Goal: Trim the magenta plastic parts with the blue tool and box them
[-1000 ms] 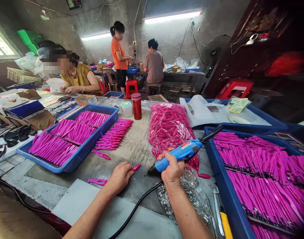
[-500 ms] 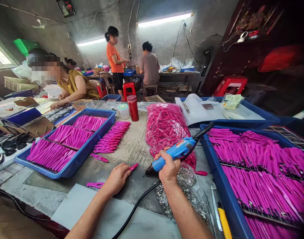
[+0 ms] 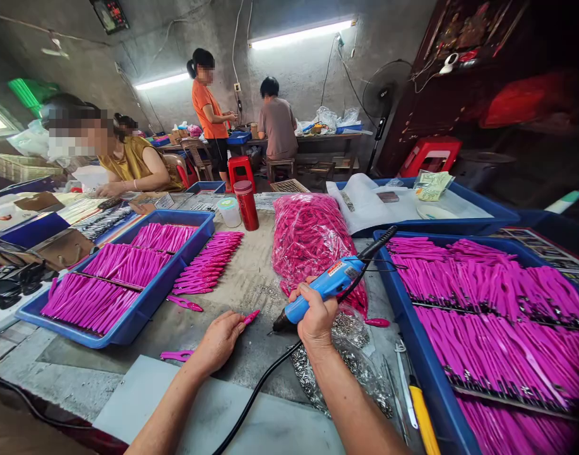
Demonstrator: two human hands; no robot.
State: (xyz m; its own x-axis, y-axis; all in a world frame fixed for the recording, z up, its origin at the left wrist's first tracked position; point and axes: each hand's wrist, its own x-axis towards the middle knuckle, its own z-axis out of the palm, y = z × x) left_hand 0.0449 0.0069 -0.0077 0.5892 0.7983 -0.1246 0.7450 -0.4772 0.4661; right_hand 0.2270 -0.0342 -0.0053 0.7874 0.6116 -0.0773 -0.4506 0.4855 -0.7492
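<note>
My left hand [image 3: 221,343] pinches a small pink plastic piece [image 3: 251,316] whose pointed end sticks out past the fingertips. Wrapped round a blue electric screwdriver [image 3: 321,287], my right hand [image 3: 316,319] holds it tilted, with the dark nose and thin bit low over the mat, just right of the pink piece. Bit and piece are apart. Loose small screws [image 3: 265,292] lie scattered beyond my hands. A pink handle-like part [image 3: 177,355] rests left of my left wrist, and another [image 3: 185,304] lies farther up. Stacked pink pieces [image 3: 208,262] stand beside the left tray.
Blue trays of pink parts stand left [image 3: 128,319] and right [image 3: 405,328]. Behind the screwdriver sits a clear bag of pink pieces [image 3: 312,234]; a bag of metal screws [image 3: 317,370] lies under my right forearm. A red bottle [image 3: 246,205] stands farther back. Several people work beyond.
The whole view has shifted slightly, so things sit a little farther left. Both hands keep their holds on the pink piece and the screwdriver, nearly unchanged in position.
</note>
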